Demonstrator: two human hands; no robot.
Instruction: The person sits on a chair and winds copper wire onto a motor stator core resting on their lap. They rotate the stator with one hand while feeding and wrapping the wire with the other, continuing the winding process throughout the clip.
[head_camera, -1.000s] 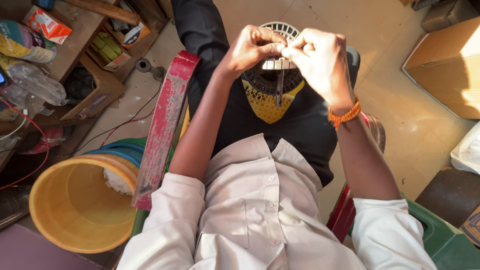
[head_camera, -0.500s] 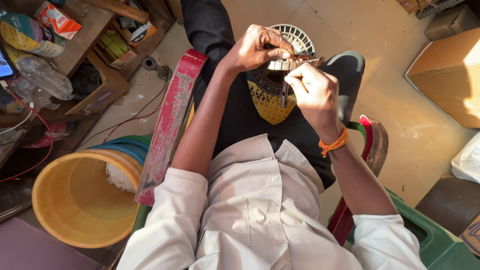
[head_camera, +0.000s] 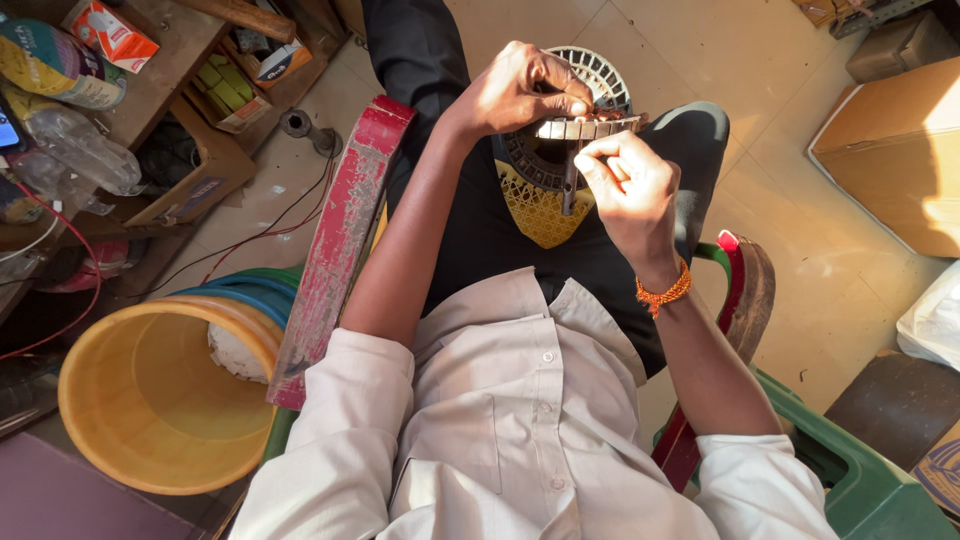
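Since the earlier frame, both hands have drifted slightly right and the right hand has dropped lower, its fist now below the left. Seen from above, a seated person in a pale shirt and dark trousers works over the lap at upper centre. Left hand (head_camera: 520, 90) curls over the rim of a round motor stator (head_camera: 560, 150), a ring of stacked metal plates, its grip pressed together on the ring's top edge. Right hand (head_camera: 630, 185) has its grip pinched on a thin dark tool (head_camera: 570, 190) poking down into the ring. Beneath lie a yellow mesh piece (head_camera: 540, 215) and a white grille (head_camera: 600, 70). Judging by this, slot work on the ring is under way; a next move would call for steadying the ring while guiding the tool. At lower left stands a yellow bucket (head_camera: 150, 400), beside a red wooden plank (head_camera: 335, 250).
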